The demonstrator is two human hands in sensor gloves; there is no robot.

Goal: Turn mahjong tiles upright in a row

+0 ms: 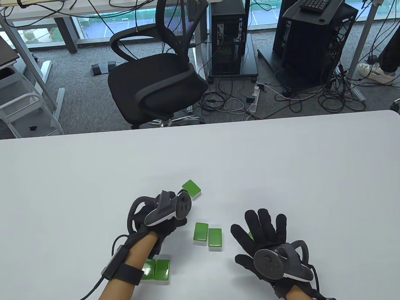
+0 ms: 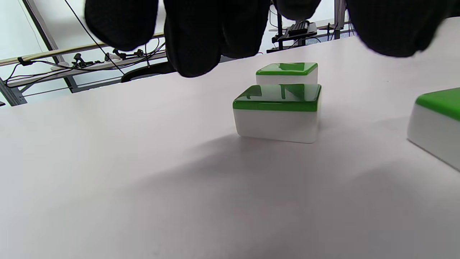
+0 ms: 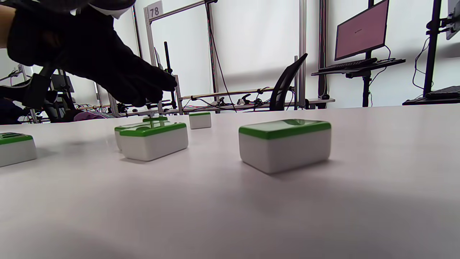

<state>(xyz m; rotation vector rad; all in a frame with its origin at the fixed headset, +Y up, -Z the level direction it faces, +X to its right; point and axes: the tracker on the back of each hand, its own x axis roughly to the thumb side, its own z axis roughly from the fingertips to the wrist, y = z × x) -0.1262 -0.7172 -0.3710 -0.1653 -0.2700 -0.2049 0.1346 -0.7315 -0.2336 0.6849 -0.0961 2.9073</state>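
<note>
Several green-backed mahjong tiles lie flat on the white table (image 1: 288,169). One tile (image 1: 192,188) lies alone farther back. A pair (image 1: 207,235) lies side by side in the middle, and another pair (image 1: 156,269) lies by my left wrist. My left hand (image 1: 165,225) hovers left of the middle pair and grips nothing; its fingers (image 2: 194,39) hang above the table near a tile (image 2: 276,111). My right hand (image 1: 261,232) is spread flat, palm down, over a partly hidden tile (image 1: 250,235), which shows close in the right wrist view (image 3: 284,144).
A black office chair (image 1: 156,82) stands beyond the table's far edge. Computer towers (image 1: 231,37) and floor cables lie behind it. The table's right corner is rounded (image 1: 399,116).
</note>
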